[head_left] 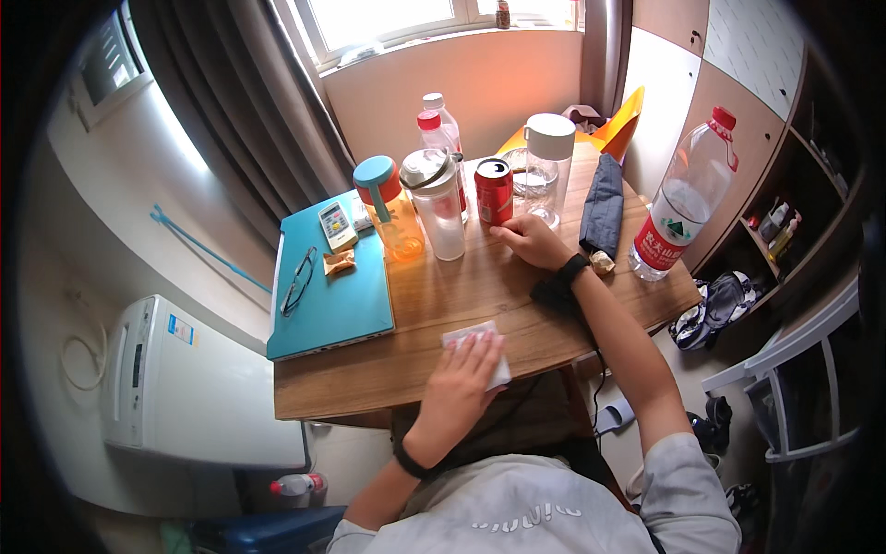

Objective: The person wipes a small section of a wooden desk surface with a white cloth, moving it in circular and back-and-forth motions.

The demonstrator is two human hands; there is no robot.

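My left hand (465, 370) lies flat, palm down, on a folded white tissue (497, 376) near the front edge of the wooden table (415, 305). Farther back, my right hand (529, 239) has its fingers curled at the base of a red drink can (494, 194); whether they grip it I cannot tell. A clear bottle with a white lid (549, 166) stands behind the can. Left of it are a translucent shaker bottle (443, 221) and an orange bottle with a blue lid (396, 221). A dark object (554, 294) lies under my right wrist.
A teal laptop or flat case (346, 305) at the left bears glasses (299, 282), a remote control (338, 225) and a small brown wrapper (338, 262). To the right are a grey pouch (601, 208), a crumpled wrapper (602, 262) and a large red-capped plastic bottle (682, 208).
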